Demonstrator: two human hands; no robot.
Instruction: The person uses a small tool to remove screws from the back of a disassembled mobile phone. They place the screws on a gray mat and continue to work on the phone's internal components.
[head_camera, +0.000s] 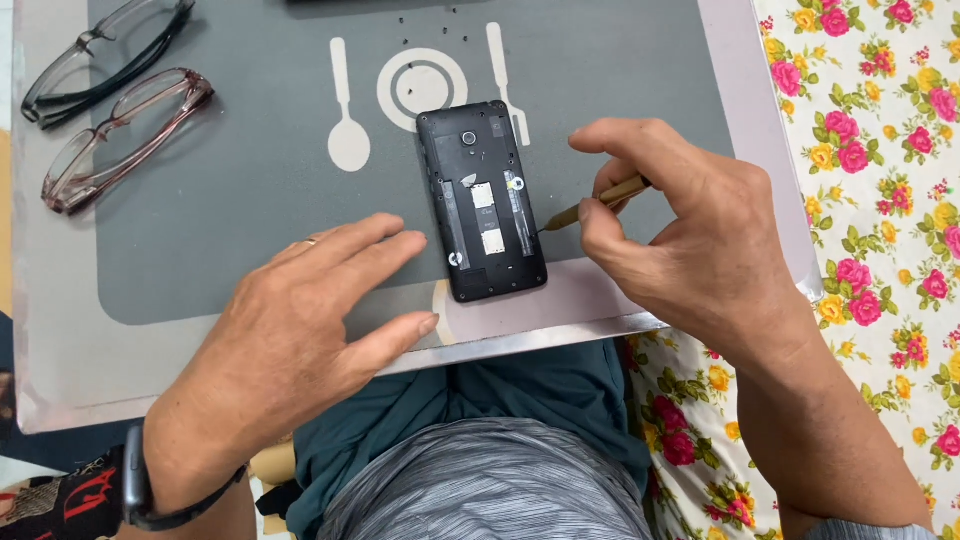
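One thin brown tool (597, 199) is pinched in the closed fingers of the right hand (690, 235), its tip touching the right edge of one black phone (481, 200) with its back cover off. Left hand (300, 330) rests flat and open, holding nothing, fingertips just beside the phone's left edge. Phone lies near the front edge of one grey placemat (250, 180). Two pairs of glasses (105, 95) lie well apart at the mat's far left, with bare mat between. One flowered cloth (880, 150) lies at right.

Bright, even daylight fills the sharp, well-focused picture, with soft, short shadows under the hands (300, 330) on the grey table (250, 180) and a faint sheen along its metal edge.
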